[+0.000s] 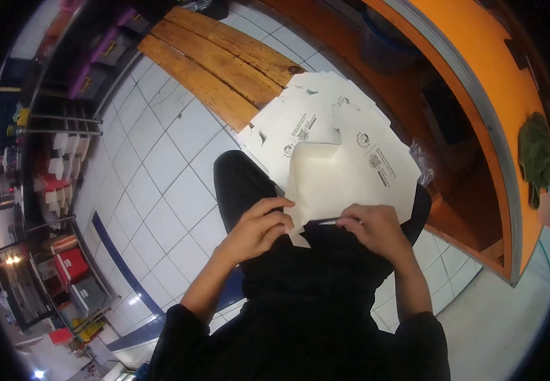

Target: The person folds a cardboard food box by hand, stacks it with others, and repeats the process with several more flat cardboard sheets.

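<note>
- The thing in hand, a thin, off-white cardboard box blank with partly raised sides (pixel 329 187), lies at the centre of the frame, above the person's lap in black trousers (pixel 244 181).
- The left hand (pixel 261 230), left of centre, pinches the box's near left corner between thumb and fingers, beside a small flap that points down.
- The right hand (pixel 374 230), right of centre, has its fingers curled in on the near edge; exactly how the thumb presses is too small to tell.
- Beyond the box, flat white cardboard sheets with black printing (pixel 275 136) overlap one another. They reach onto a bench of worn orange-brown wooden planks (pixel 218 73) at the upper middle. Whether the printed panel on the box's right belongs to it cannot be told.
- The box looks very light and dry, with little risk of slipping. Its flat panels are probably fairly stiff, while the folds and narrow flaps seem springy, easy to crease wrongly or tear.
- The best hold is likely at the corners and along the fold lines, thumb inside and fingers outside, with light, even pressure; squeezing mid-panel could buckle it.
</note>
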Demonstrator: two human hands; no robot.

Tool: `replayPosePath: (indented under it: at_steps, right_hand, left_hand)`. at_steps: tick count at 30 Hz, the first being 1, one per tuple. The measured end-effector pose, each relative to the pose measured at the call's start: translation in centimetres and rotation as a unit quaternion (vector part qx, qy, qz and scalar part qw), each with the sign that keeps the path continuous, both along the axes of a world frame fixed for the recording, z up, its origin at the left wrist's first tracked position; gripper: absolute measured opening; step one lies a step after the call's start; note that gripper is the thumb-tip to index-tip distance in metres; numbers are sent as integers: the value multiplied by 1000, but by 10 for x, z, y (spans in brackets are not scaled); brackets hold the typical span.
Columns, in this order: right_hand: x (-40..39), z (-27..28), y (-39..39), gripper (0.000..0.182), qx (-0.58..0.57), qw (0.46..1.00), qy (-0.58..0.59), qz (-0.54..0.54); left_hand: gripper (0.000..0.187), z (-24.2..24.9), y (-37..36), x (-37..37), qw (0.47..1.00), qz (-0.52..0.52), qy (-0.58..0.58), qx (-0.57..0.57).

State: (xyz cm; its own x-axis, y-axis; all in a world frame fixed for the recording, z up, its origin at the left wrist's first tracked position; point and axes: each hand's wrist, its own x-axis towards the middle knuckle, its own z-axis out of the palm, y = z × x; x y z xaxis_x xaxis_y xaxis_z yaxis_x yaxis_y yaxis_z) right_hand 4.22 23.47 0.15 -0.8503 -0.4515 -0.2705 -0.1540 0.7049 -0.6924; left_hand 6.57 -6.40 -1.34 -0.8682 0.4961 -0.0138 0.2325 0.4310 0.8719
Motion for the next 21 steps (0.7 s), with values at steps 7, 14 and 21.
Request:
replayPosePath:
  at_steps: [7, 14, 21]
  right_hand:
    - [4, 11, -23, 24, 4, 993, 117, -10]
    - [12, 14, -31, 25, -6, 991, 123, 42]
    - [13, 66, -9, 15, 119, 984, 117, 55]
  left_hand:
    - [15, 9, 46, 17, 965, 221, 137, -29]
    - [14, 21, 46, 14, 972, 142, 129, -134]
    - [19, -1, 21, 7, 991, 134, -24, 8]
